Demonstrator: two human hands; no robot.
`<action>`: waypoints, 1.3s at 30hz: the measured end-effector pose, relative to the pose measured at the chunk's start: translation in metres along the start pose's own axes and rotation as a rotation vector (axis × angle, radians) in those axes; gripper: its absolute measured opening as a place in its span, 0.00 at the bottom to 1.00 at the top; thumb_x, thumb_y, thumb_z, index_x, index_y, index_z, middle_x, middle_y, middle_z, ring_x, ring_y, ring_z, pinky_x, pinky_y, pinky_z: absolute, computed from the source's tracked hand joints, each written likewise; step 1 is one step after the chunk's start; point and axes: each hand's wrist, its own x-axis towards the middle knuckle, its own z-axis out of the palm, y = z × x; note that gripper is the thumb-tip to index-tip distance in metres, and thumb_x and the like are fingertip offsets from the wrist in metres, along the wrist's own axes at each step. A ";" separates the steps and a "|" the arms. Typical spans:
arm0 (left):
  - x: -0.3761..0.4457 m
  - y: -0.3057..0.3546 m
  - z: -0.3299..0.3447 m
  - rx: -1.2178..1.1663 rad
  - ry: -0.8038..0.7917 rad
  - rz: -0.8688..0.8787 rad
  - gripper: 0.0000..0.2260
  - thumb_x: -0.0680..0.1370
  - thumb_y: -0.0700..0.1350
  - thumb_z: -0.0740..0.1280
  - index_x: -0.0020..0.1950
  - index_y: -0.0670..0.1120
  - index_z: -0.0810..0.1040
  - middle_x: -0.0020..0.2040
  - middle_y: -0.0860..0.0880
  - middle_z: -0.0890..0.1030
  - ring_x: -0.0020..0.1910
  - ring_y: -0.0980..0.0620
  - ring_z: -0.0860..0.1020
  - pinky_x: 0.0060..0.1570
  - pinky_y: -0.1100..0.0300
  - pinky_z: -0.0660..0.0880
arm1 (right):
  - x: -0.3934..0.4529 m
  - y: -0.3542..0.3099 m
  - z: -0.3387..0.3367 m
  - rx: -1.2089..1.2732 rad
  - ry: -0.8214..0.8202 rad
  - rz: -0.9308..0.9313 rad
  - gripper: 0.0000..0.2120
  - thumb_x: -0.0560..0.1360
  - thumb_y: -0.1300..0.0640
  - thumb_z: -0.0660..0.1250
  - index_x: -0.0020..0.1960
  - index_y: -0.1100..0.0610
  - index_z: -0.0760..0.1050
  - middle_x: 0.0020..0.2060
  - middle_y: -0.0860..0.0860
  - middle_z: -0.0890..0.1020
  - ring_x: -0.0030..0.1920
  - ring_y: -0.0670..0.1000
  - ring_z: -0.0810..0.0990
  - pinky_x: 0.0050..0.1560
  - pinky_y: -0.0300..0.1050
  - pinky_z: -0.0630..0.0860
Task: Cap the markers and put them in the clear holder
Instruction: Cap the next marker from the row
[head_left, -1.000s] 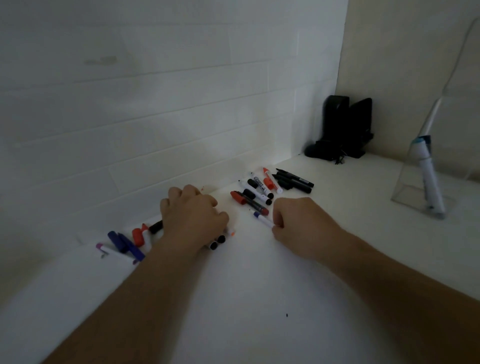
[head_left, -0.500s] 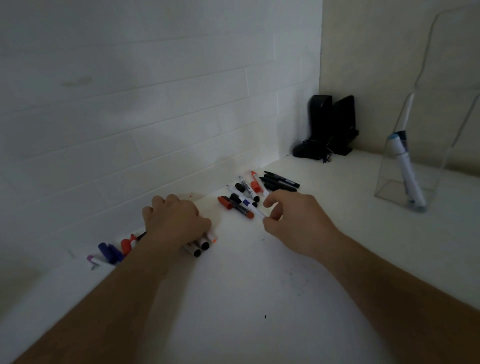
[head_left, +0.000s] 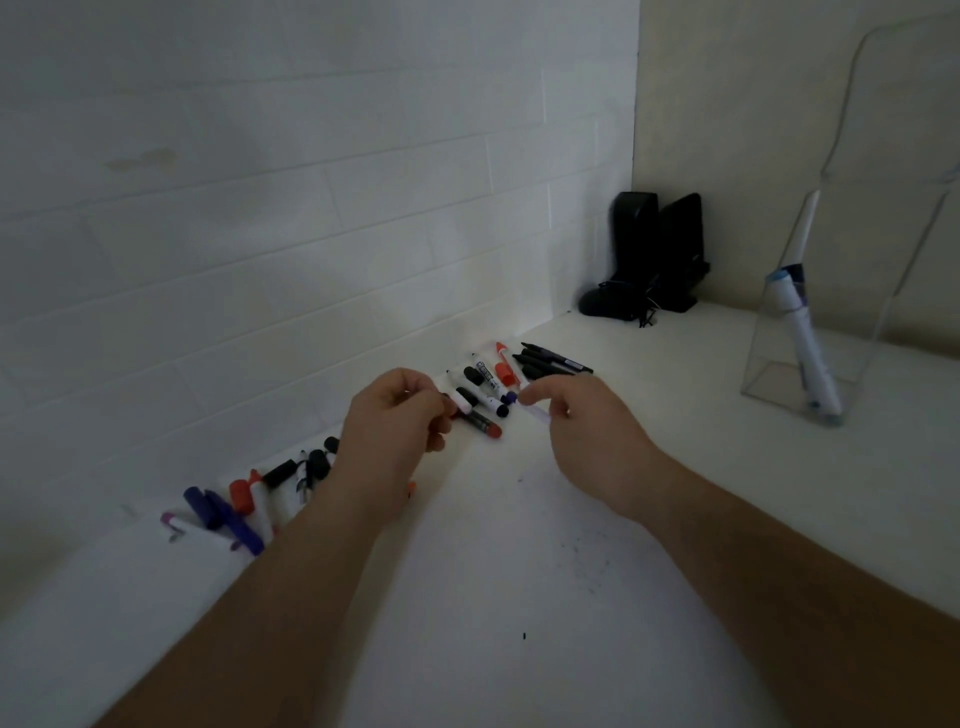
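My right hand (head_left: 587, 431) pinches a thin white marker (head_left: 535, 411) with a blue tip, held just above the white table. My left hand (head_left: 395, 431) hovers close beside it, its fingers curled round a small white-ended marker piece (head_left: 460, 404); I cannot tell whether it is a cap or a whole marker. Loose markers (head_left: 485, 382) in black, red and white lie by the wall behind my hands. At the right stands the clear holder (head_left: 883, 291), with one white, blue-capped marker (head_left: 802, 348) leaning inside it.
A second pile of purple, red and black markers (head_left: 244, 501) lies by the wall at the left. Several black pens (head_left: 550, 364) lie past the middle pile. Two black boxes (head_left: 654, 249) with a cable stand in the corner. Small ink specks dot the table (head_left: 519, 597).
My left hand left the left-hand pile, rose and moved right towards my right hand. My right hand lifted the white marker off the table. The view shifted slightly.
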 end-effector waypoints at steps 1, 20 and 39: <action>-0.002 0.002 0.002 -0.131 0.011 -0.054 0.11 0.73 0.30 0.60 0.35 0.44 0.73 0.36 0.43 0.80 0.32 0.49 0.76 0.30 0.57 0.73 | 0.001 0.000 0.001 0.029 0.026 -0.005 0.22 0.81 0.68 0.55 0.61 0.45 0.77 0.53 0.48 0.73 0.39 0.45 0.73 0.34 0.33 0.66; -0.046 0.005 0.003 0.184 -0.066 0.445 0.14 0.70 0.32 0.61 0.39 0.52 0.74 0.30 0.55 0.69 0.29 0.52 0.65 0.30 0.58 0.62 | -0.014 -0.004 0.024 0.353 0.188 0.136 0.13 0.83 0.54 0.60 0.66 0.44 0.72 0.41 0.45 0.77 0.35 0.45 0.74 0.35 0.41 0.72; -0.027 0.023 -0.100 1.640 -0.367 0.069 0.17 0.66 0.71 0.70 0.41 0.59 0.82 0.39 0.60 0.78 0.40 0.61 0.76 0.44 0.60 0.76 | -0.011 0.006 0.018 0.014 0.038 -0.028 0.10 0.80 0.44 0.65 0.57 0.44 0.82 0.32 0.45 0.75 0.31 0.45 0.74 0.35 0.39 0.70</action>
